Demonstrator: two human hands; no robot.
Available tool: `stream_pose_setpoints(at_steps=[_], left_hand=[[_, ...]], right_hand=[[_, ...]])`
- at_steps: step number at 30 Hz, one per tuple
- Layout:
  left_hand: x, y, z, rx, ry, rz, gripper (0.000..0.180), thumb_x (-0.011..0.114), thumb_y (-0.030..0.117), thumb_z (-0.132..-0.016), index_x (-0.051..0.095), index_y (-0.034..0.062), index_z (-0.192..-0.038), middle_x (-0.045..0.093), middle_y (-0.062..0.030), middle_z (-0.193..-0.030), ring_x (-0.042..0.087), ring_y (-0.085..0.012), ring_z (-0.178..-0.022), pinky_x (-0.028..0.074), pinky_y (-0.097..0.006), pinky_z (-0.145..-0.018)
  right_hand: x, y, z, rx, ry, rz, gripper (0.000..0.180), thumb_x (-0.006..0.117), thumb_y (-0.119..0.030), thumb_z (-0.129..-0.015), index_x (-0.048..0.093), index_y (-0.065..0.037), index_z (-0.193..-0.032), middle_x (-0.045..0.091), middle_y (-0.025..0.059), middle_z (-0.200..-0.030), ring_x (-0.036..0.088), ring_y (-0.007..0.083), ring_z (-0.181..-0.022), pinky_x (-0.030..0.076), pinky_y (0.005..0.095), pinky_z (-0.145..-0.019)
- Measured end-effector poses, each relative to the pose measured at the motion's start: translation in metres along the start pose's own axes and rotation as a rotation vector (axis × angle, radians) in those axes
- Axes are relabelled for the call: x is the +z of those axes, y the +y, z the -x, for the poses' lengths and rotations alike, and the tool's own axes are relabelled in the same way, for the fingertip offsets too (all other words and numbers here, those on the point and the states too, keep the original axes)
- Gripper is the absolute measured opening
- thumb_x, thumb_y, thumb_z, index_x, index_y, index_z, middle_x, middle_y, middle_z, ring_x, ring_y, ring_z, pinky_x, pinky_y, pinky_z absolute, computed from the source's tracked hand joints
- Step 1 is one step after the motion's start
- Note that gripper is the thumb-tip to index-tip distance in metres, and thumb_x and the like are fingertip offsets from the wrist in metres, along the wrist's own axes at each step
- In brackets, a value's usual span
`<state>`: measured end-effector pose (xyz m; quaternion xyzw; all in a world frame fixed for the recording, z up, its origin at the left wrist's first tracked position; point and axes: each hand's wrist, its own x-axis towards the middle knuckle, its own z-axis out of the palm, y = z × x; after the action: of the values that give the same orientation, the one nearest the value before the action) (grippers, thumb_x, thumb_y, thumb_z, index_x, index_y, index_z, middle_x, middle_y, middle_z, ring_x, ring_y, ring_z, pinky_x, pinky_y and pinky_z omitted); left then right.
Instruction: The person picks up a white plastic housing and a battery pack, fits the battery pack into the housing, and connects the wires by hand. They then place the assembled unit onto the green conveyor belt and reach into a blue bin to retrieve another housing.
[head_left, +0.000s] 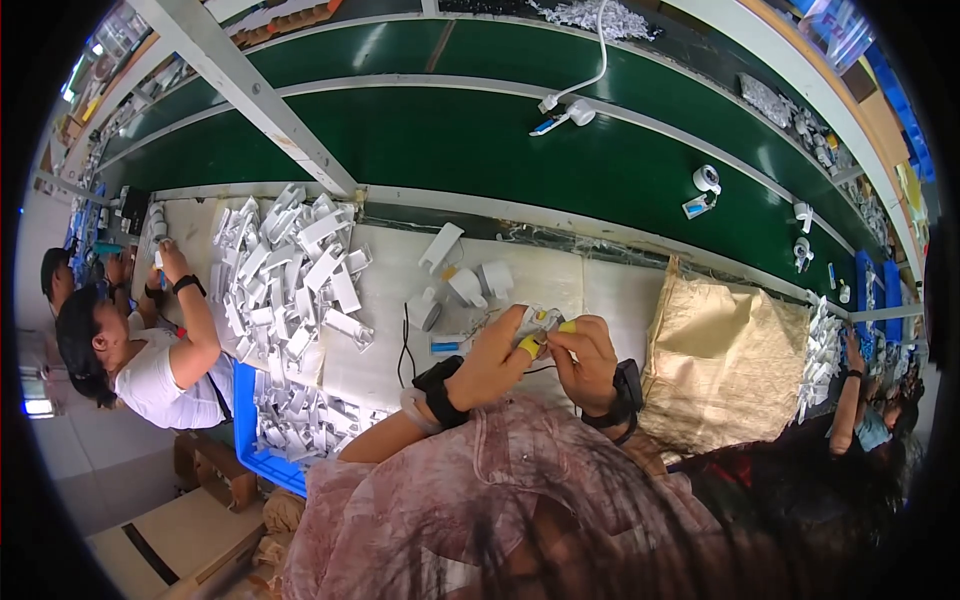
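Both hands meet over the table's front edge around a small whitish plastic part [540, 321]. My left hand [487, 360] pinches it from the left, and my right hand [585, 364] closes on it from the right. Yellow covers sit on some of my fingertips, and a dark band circles each wrist. My fingers hide much of the part. Just beyond lie loose white plastic housings, among them a long cover [441, 247] and a rounded shell [495, 278]. Beside my left hand is a small blue-and-white piece [447, 346], with a thin black cord [404, 345] to its left.
White plastic covers [290, 265] are heaped on the left; more fill a blue crate [268, 470] below. A brown woven sack [730, 365] lies right. Beyond runs a green conveyor [440, 140] carrying small white assemblies, with a metal post [245, 95]. Other people work at both sides.
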<state>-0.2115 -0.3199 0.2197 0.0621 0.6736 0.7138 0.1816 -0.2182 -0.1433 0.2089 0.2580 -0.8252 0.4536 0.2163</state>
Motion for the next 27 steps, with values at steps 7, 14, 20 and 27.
stream_pose_setpoints(at_steps=[7,14,20,27], left_hand=[[0.0031,0.0026,-0.0001,0.048,0.024,-0.118,0.029,0.045,0.005,-0.088,0.047,0.0021,-0.116,0.056,-0.0058,-0.084,0.054,-0.0092,-0.064,0.046,-0.023,-0.052],[0.0047,0.0016,-0.0007,0.121,0.058,-0.227,0.029,0.045,0.004,-0.086,0.048,0.001,-0.115,0.056,-0.0097,-0.09,0.056,-0.0153,-0.069,0.047,-0.029,-0.059],[0.0012,-0.003,-0.0003,0.288,0.065,-0.231,0.034,0.048,0.006,-0.086,0.047,-0.0017,-0.119,0.056,-0.017,-0.1,0.055,-0.0288,-0.093,0.043,-0.034,-0.083],[0.0028,-0.0043,0.0009,0.306,0.046,-0.353,0.045,0.054,0.01,-0.088,0.04,-0.0009,-0.129,0.053,-0.0225,-0.111,0.056,-0.0407,-0.097,0.046,-0.041,-0.082]], right_hand=[[-0.0007,0.001,-0.0008,-0.008,0.017,0.025,0.025,0.074,0.003,-0.068,0.067,-0.007,-0.09,0.058,0.0068,-0.086,0.055,0.0287,-0.081,0.046,0.0365,-0.07],[-0.0003,0.0013,0.0002,-0.014,0.012,0.046,0.026,0.074,0.003,-0.067,0.067,-0.007,-0.09,0.058,0.0072,-0.085,0.054,0.0289,-0.081,0.045,0.0366,-0.069],[0.0022,-0.0014,0.0001,0.017,0.02,0.043,0.026,0.074,0.004,-0.067,0.066,-0.006,-0.09,0.057,0.0076,-0.084,0.054,0.0295,-0.08,0.045,0.037,-0.069],[-0.0027,-0.0037,-0.0045,-0.016,-0.017,0.048,0.03,0.074,0.005,-0.064,0.066,-0.006,-0.091,0.055,0.0077,-0.084,0.053,0.0299,-0.08,0.045,0.0373,-0.07]])
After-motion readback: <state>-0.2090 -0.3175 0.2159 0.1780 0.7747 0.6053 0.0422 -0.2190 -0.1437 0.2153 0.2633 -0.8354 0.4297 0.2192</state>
